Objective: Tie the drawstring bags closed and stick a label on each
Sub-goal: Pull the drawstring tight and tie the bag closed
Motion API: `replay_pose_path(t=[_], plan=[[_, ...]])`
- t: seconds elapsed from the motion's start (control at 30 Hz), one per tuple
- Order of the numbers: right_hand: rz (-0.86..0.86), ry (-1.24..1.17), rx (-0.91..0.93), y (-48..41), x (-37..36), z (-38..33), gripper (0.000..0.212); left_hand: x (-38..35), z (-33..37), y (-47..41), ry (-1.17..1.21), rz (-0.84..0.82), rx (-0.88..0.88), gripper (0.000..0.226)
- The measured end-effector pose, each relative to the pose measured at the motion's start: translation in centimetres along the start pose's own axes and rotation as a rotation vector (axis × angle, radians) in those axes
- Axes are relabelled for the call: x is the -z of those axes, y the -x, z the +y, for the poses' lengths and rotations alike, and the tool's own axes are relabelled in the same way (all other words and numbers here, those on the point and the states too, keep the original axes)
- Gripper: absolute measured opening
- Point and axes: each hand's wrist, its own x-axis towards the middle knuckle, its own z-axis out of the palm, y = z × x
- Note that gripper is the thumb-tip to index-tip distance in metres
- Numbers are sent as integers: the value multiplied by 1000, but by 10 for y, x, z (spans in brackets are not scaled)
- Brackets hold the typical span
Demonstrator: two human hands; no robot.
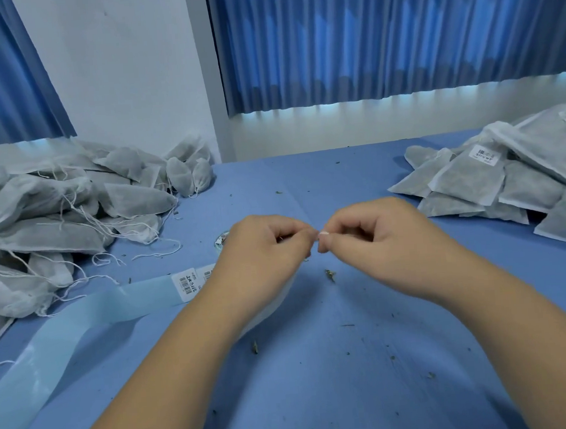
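Dim bluish daylight thru curtains (396,32), glow under hem, soft shadows, wide-angle edge warp, slight blur

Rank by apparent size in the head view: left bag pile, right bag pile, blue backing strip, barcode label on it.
1. left bag pile
2. right bag pile; both are cut by the frame edges, so this order is unsure
3. blue backing strip, nearer the camera
4. barcode label

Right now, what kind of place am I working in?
Probably a small packing workroom: a heap of loose-stringed drawstring bags left on the table, a stack of bags right, one labelled, and a barcode label strip.
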Motion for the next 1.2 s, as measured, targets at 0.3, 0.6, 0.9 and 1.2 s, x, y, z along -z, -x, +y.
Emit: replay_pose_path(t=[0.3,0.6,0.9,1.2], plan=[[131,-152,-200,-5,3,2,19,8,6,6,372,-336,48,19],[72,236,-275,-7,-9,13,16,16,-2,-10,780,-415,327,12],[45,-317,-198,-1,-11,-14,18,16,-8,-13,818,-486,375,10],[30,-299,-186,1,-11,-14,15,18,-8,-13,672,-488,316,9]])
